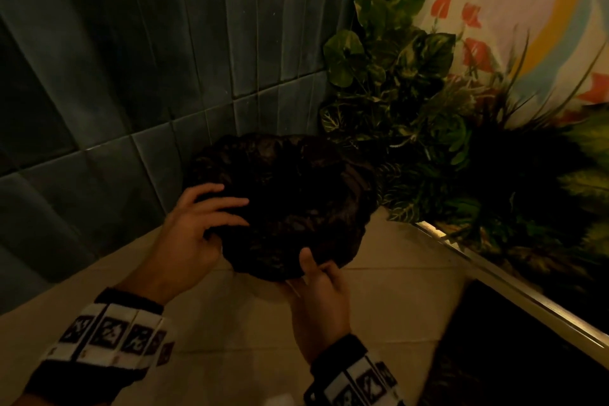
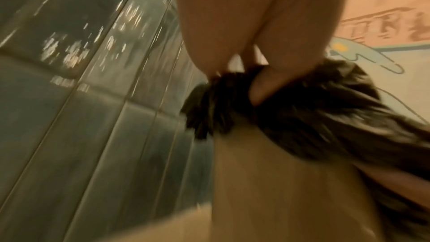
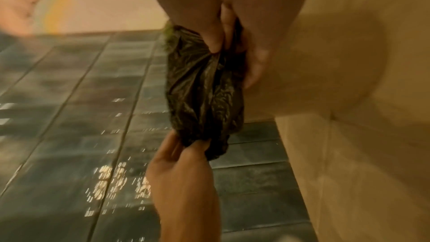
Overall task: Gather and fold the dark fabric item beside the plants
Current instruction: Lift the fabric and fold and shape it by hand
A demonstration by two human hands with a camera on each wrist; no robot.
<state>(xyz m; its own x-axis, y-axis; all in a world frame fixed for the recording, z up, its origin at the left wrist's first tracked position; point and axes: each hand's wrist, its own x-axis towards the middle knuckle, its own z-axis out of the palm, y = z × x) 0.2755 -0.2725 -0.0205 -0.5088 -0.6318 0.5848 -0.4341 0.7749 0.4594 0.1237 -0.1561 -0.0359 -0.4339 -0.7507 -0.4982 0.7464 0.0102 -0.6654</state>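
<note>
The dark, crinkled fabric item (image 1: pixel 283 201) is bunched into a rounded heap, held over the beige surface just left of the plants (image 1: pixel 395 76). My left hand (image 1: pixel 214 211) grips its left side, fingers spread over the top. My right hand (image 1: pixel 313 269) pinches the near edge with the thumb on top. In the right wrist view the fabric (image 3: pixel 202 89) hangs stretched between my right hand (image 3: pixel 223 47) above and my left hand (image 3: pixel 186 150) below. The blurred left wrist view shows my left hand (image 2: pixel 258 87) dug into the fabric (image 2: pixel 314 117).
A dark blue-green tiled wall (image 1: pixel 131 76) rises close behind and to the left. Leafy plants fill the right corner, bordered by a shiny metal edge (image 1: pixel 494 277). A painted wall (image 1: pixel 527 10) stands behind them. Beige tiles (image 1: pixel 395 280) lie below, and a dark patch (image 1: pixel 527 356) lies lower right.
</note>
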